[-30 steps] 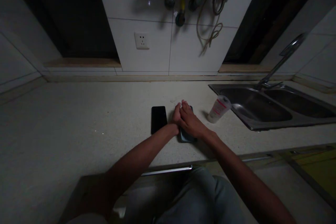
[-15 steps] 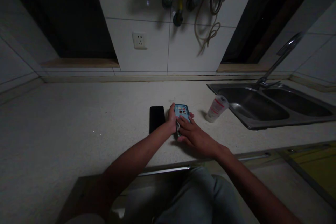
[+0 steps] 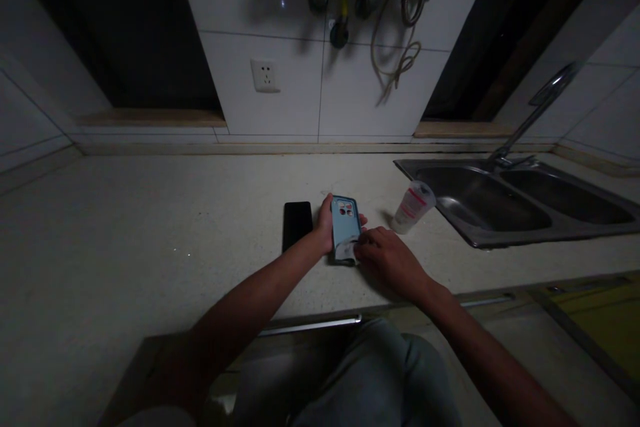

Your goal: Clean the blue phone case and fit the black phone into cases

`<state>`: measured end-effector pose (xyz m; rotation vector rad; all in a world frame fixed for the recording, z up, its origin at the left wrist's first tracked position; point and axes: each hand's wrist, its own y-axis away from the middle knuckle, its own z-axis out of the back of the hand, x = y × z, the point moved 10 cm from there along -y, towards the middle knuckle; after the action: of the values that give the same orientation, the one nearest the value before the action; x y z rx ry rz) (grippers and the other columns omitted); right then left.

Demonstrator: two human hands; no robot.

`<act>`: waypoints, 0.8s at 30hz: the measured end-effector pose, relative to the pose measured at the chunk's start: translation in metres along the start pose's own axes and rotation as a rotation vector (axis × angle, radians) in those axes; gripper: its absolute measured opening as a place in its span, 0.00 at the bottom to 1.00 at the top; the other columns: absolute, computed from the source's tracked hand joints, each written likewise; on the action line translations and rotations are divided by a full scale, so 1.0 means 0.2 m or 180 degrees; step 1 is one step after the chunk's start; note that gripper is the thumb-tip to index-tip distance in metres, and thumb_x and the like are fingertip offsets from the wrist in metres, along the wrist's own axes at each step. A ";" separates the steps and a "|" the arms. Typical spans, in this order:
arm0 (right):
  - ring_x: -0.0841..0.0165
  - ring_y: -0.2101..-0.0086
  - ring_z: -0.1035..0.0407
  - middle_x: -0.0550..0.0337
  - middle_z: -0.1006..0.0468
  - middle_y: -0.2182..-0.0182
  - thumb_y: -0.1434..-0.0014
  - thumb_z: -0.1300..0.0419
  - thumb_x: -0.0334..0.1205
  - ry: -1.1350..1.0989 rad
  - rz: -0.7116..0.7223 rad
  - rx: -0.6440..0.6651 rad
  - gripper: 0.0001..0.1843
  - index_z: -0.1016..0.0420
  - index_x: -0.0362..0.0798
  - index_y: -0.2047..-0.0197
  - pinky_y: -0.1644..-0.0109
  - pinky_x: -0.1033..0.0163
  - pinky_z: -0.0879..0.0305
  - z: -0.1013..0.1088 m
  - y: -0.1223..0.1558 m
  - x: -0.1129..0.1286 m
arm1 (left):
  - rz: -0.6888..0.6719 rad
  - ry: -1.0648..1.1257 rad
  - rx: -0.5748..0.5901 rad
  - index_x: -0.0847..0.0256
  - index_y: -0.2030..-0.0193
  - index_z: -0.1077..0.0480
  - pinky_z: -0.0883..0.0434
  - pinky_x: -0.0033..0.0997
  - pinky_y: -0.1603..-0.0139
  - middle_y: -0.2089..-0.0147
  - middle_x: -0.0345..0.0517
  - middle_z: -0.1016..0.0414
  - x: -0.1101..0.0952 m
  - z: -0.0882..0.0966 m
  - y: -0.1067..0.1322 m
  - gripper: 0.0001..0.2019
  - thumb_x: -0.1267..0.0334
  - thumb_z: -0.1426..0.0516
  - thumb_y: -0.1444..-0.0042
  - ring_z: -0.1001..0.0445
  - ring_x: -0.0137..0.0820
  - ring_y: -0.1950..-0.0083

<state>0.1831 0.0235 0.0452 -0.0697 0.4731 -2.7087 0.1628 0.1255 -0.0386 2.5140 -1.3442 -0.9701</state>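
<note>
A light blue phone case (image 3: 346, 223) with a camera cut-out lies in my left hand (image 3: 325, 225), its hollow inside facing up. The left fingers reach under the case and show past its right edge. My right hand (image 3: 387, 255) is closed at the lower right of the case, pinching a crumpled greyish-white wipe (image 3: 346, 250) that rests on the case's lower end. Just left of my left hand a black phone (image 3: 297, 221) lies flat on the counter, its lower end partly behind my forearm.
On the pale counter (image 3: 125, 227), a clear plastic cup (image 3: 414, 205) with red print leans to the right of my hands. Beyond it is a steel double sink (image 3: 473, 240) with a faucet (image 3: 530, 113). Pipes and a wall socket (image 3: 265, 75) are on the tiled wall.
My right hand has gone from lying across the case to its lower right corner, uncovering the case's inside and the wipe. My left hand has hardly moved.
</note>
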 end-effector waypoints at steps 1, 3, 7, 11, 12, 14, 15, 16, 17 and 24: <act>0.58 0.60 0.30 0.50 0.21 0.60 0.39 0.37 0.32 0.0099 -0.0077 0.0037 0.05 0.18 0.47 0.60 0.58 0.57 0.36 -0.01 -0.01 -0.02 | 0.0015 0.0040 0.0017 0.65 0.60 0.29 0.26 0.42 0.67 0.69 0.58 0.22 0.00 -0.01 0.00 0.31 0.38 0.59 0.36 0.22 0.44 0.69; 0.59 0.60 0.30 0.49 0.21 0.60 0.38 0.38 0.31 0.0263 -0.0262 0.0088 0.07 0.18 0.47 0.60 0.58 0.58 0.38 -0.01 -0.03 -0.06 | 0.0061 0.0118 0.0029 0.66 0.61 0.27 0.26 0.41 0.66 0.69 0.58 0.22 0.02 -0.02 -0.01 0.31 0.39 0.57 0.36 0.22 0.43 0.69; 0.58 0.60 0.31 0.47 0.21 0.60 0.34 0.42 0.35 0.0383 -0.0709 0.0073 0.10 0.18 0.45 0.60 0.59 0.58 0.41 -0.02 -0.11 -0.15 | -0.0041 0.0176 -0.0170 0.63 0.64 0.26 0.26 0.38 0.64 0.72 0.52 0.23 0.02 -0.01 0.00 0.26 0.42 0.54 0.36 0.23 0.39 0.71; 0.58 0.59 0.30 0.46 0.21 0.59 0.33 0.45 0.37 0.0269 -0.1262 -0.0085 0.13 0.18 0.46 0.57 0.62 0.59 0.42 -0.02 -0.20 -0.27 | 0.0012 0.0037 -0.0247 0.63 0.64 0.25 0.27 0.36 0.64 0.72 0.51 0.23 0.04 -0.01 0.01 0.26 0.41 0.51 0.37 0.23 0.39 0.71; 0.58 0.59 0.30 0.46 0.22 0.58 0.33 0.46 0.37 0.0229 -0.1388 -0.0122 0.14 0.18 0.46 0.57 0.62 0.59 0.42 -0.02 -0.22 -0.30 | 0.0020 0.0020 -0.0220 0.63 0.63 0.24 0.27 0.36 0.63 0.72 0.52 0.22 0.05 -0.02 0.01 0.26 0.41 0.51 0.37 0.23 0.39 0.71; 0.58 0.59 0.30 0.46 0.22 0.58 0.32 0.47 0.38 0.0136 -0.1567 -0.0151 0.15 0.18 0.46 0.57 0.63 0.59 0.43 -0.02 -0.27 -0.34 | -0.0049 -0.0006 -0.0201 0.63 0.61 0.24 0.27 0.36 0.63 0.71 0.52 0.22 0.05 -0.02 0.01 0.26 0.41 0.50 0.37 0.23 0.39 0.70; 0.58 0.59 0.30 0.46 0.22 0.58 0.32 0.47 0.38 0.0080 -0.1606 -0.0150 0.15 0.18 0.46 0.57 0.63 0.59 0.43 -0.02 -0.29 -0.35 | -0.0109 -0.0030 -0.0218 0.63 0.61 0.24 0.27 0.36 0.63 0.71 0.52 0.22 0.04 -0.02 0.02 0.26 0.41 0.51 0.36 0.23 0.39 0.70; 0.59 0.60 0.30 0.47 0.22 0.58 0.32 0.47 0.38 0.0018 -0.1620 -0.0151 0.15 0.18 0.46 0.57 0.63 0.60 0.43 -0.03 -0.31 -0.35 | -0.0156 -0.0069 -0.0251 0.63 0.61 0.24 0.27 0.36 0.63 0.71 0.52 0.22 0.03 -0.02 0.02 0.26 0.42 0.51 0.36 0.22 0.39 0.69; 0.60 0.61 0.30 0.48 0.22 0.58 0.32 0.47 0.38 -0.0048 -0.1615 -0.0165 0.15 0.18 0.46 0.57 0.64 0.60 0.43 -0.03 -0.33 -0.35 | -0.0188 -0.0118 -0.0294 0.63 0.62 0.24 0.27 0.36 0.63 0.71 0.52 0.22 0.03 -0.01 0.02 0.26 0.42 0.51 0.36 0.22 0.39 0.68; 0.65 0.64 0.30 0.52 0.23 0.61 0.32 0.45 0.36 -0.0642 -0.1230 -0.0566 0.12 0.20 0.46 0.61 0.61 0.63 0.39 -0.03 -0.39 -0.23 | -0.0319 -0.0274 -0.0471 0.60 0.67 0.25 0.27 0.37 0.62 0.74 0.49 0.23 0.01 0.02 0.02 0.24 0.41 0.49 0.37 0.22 0.40 0.66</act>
<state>0.1962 0.1095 0.0671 -0.5282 0.6986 -2.9782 0.1588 0.1217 -0.0409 2.4740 -1.1311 -1.1645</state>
